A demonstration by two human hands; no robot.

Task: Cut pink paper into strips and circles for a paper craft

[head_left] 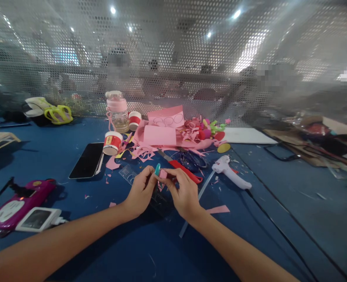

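Two hands, left hand (140, 192) and right hand (184, 196), are pinching a small pink paper scrap (163, 174) between fingertips; glue gun (230, 172) lying at two o'clock.

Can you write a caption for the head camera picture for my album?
Two hands, left hand and right hand, pinch a small pink paper piece above a scrap-strewn blue table.

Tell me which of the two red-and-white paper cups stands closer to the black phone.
The front paper cup, right beside the black phone. The other paper cup stands farther back, next to the pink-lidded bottle.
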